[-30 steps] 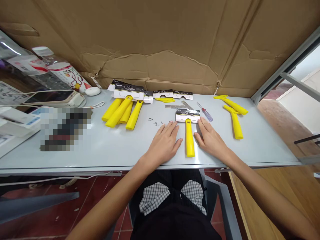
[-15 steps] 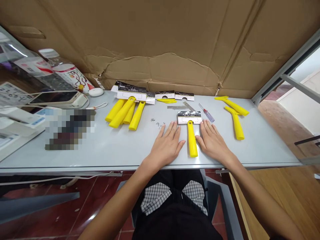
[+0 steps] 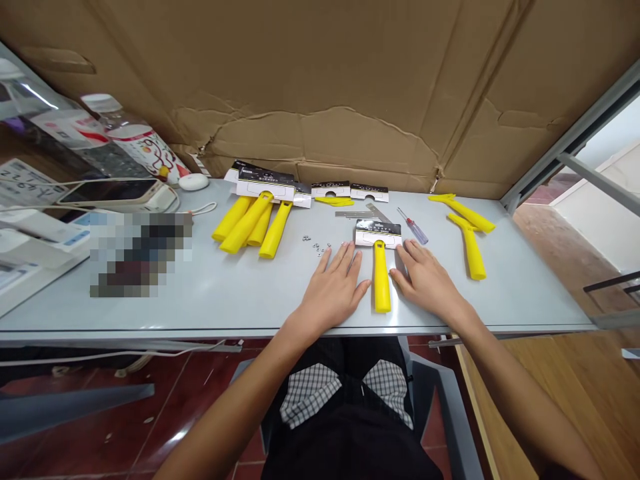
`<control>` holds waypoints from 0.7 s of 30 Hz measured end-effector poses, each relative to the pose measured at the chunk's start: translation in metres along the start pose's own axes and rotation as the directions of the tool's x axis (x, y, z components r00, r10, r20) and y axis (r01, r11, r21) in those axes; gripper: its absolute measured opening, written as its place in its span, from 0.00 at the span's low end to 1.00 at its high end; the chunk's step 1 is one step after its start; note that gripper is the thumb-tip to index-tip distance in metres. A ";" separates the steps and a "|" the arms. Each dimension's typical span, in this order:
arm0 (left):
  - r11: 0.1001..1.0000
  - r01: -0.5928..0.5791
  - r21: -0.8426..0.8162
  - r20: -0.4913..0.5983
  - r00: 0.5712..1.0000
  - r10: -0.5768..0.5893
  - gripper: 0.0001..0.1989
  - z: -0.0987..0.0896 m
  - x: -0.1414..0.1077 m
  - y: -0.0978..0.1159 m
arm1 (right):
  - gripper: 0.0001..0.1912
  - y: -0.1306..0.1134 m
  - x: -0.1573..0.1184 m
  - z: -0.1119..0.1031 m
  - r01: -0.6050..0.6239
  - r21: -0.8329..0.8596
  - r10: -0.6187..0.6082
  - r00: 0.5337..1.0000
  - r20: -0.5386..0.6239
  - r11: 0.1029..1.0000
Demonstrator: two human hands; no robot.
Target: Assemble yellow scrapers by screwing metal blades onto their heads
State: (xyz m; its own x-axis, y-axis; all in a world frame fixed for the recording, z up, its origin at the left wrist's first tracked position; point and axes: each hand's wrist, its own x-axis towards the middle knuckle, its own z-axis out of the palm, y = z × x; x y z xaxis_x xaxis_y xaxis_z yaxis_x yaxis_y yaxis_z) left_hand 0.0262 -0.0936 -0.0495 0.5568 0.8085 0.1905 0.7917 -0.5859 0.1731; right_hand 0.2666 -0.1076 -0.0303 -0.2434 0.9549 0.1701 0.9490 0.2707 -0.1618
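Observation:
On the grey table (image 3: 200,300), my left hand (image 3: 334,290) lies flat and open. My right hand (image 3: 427,280) also rests flat, its fingers beside a black-and-white card (image 3: 379,235). Between my hands, a yellow handle (image 3: 382,280) extends from that card toward the table's front edge. Small metal nuts or screws (image 3: 318,249) lie beyond my left fingertips. Thin metal blades (image 3: 355,215) and a screwdriver (image 3: 414,227) are behind the card. Two yellow handles (image 3: 474,255) without cards lie to the right.
Several carded yellow handles (image 3: 250,223) are piled left of centre. Behind are two more cards (image 3: 370,193) and flat yellow pieces (image 3: 334,201). Bottles (image 3: 143,143), a phone (image 3: 113,192) and boxes (image 3: 40,240) crowd the left. Cardboard (image 3: 320,80) stands along the back.
The carded handle between my hands has shifted slightly left and stands straighter toward the front edge. My right hand has moved slightly left. The camera view has shifted a little.

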 end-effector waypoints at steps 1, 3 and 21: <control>1.000 -0.002 0.001 -0.008 1.000 0.002 0.32 0.000 0.000 0.000 | 0.32 -0.002 0.003 -0.006 0.002 0.012 -0.002 1.000 -0.015 1.000; 1.000 -0.005 0.002 -0.017 1.000 0.005 0.32 0.001 0.000 -0.001 | 0.28 -0.010 0.009 -0.019 -0.053 0.027 0.053 0.998 -0.021 0.998; 0.982 -0.061 -0.181 -0.360 0.933 -0.009 0.17 -0.011 -0.010 -0.017 | 0.19 -0.025 0.072 -0.012 -0.069 0.154 0.048 0.990 0.136 0.986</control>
State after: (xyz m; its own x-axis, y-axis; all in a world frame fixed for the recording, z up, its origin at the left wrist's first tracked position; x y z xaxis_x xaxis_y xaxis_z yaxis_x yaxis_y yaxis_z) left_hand 0.0044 -0.0924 -0.0433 0.4219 0.7395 0.5245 0.6977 -0.6343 0.3331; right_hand 0.2276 -0.0471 -0.0026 -0.2221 0.9746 0.0287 0.9213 0.2194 -0.3210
